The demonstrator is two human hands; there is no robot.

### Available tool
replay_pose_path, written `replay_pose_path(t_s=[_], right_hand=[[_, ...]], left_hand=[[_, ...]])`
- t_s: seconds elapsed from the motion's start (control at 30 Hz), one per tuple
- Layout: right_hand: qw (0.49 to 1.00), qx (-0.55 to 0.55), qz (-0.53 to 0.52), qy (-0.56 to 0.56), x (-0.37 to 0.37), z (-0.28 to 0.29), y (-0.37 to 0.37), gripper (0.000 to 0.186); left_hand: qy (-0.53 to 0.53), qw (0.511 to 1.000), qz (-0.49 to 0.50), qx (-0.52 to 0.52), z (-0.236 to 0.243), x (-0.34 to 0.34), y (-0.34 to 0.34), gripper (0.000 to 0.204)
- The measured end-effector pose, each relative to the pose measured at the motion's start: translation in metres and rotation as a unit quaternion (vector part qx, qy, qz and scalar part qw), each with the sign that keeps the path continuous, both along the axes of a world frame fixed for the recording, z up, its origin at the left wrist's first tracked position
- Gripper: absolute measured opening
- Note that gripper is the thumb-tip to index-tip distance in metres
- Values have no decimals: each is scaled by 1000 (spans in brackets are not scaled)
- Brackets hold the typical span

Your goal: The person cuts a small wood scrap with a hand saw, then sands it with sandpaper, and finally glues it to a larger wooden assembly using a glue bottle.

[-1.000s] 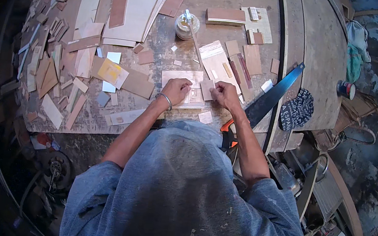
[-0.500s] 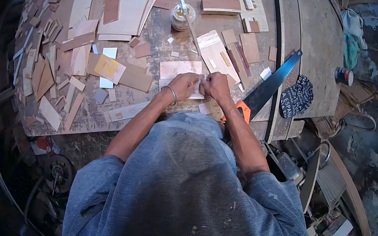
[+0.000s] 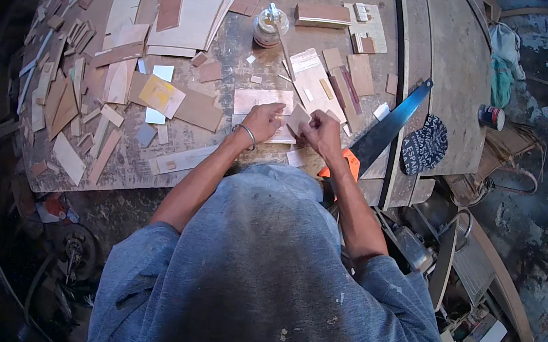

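Observation:
My right hand (image 3: 322, 133) pinches a small thin wood piece (image 3: 299, 119), tilted up above the work spot in front of me. To its left is my left hand (image 3: 263, 123), with a metal bangle at the wrist. Its fingertips are slightly apart with nothing seen between them. Under and beyond the left hand lies a flat light wooden board (image 3: 255, 99) with a pale pinkish face; the hands cover part of it. Close to my right forearm rests a handsaw (image 3: 388, 130) with a dark blade and an orange handle.
A glass jar (image 3: 271, 28) with a stick leaning in it stands beyond my hands. Several wood offcuts (image 3: 70, 105) cover the left of the table (image 3: 226, 56). Stacked thin sheets (image 3: 195, 4) lie at the back. Right of the saw sits a dark printed cap (image 3: 425, 145), near a can (image 3: 491, 117).
My hands have moved apart from each other. The right hand now holds the small wood piece turned up into view, while the left hand's fingers have come away from it.

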State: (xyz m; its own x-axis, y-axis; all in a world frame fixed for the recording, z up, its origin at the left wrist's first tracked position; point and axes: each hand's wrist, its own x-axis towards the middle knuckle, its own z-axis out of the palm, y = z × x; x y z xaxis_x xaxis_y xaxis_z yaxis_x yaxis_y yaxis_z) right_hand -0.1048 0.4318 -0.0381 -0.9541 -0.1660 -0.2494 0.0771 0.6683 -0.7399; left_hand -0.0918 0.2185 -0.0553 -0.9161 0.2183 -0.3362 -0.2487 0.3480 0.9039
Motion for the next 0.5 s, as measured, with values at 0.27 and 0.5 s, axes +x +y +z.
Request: replay_pose_path(t_s=[0.27, 0.5], right_hand=[[997, -61, -26, -41, 21, 5, 0, 25], [948, -284, -105, -93, 18, -19, -1, 58]], left_hand=[[22, 998, 28, 51, -12, -6, 14, 26], [70, 996, -31, 53, -11, -4, 18, 20]])
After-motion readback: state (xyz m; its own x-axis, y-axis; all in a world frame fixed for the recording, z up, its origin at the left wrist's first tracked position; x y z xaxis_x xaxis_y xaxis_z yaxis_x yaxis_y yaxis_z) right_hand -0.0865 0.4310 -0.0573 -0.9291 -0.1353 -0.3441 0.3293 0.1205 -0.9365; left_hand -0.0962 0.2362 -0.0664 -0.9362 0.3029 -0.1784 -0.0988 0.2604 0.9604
